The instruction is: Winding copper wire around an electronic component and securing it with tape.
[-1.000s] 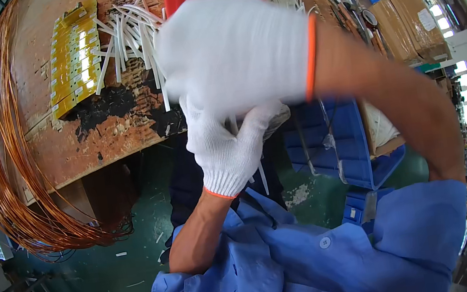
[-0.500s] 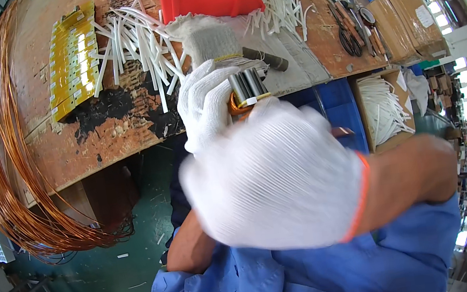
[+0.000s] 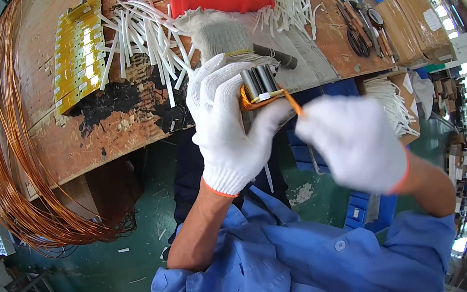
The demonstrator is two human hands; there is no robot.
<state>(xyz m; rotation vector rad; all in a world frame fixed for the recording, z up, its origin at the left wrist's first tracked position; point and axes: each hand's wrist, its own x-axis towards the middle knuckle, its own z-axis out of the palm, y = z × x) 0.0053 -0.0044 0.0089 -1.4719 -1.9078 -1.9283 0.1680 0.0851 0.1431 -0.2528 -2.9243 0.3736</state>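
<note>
Copper coil (image 3: 13, 153), thin glossy loops, 9 o'clock. Shiny yellow slab (image 3: 78, 60), 10. Slim white tubes (image 3: 156, 43), loose heap, 11. Left hand (image 3: 217, 109), ribbed white knit, 12: clamped around wound part (image 3: 261, 87), smooth dark rods (image 3: 253, 81) side by side, 1. Right hand (image 3: 358, 141), knit, blurred, 3: fingers pinched on taut orange strand (image 3: 293, 101) meeting part's edge. Black-handled scissors (image 3: 357, 42), 2.
</note>
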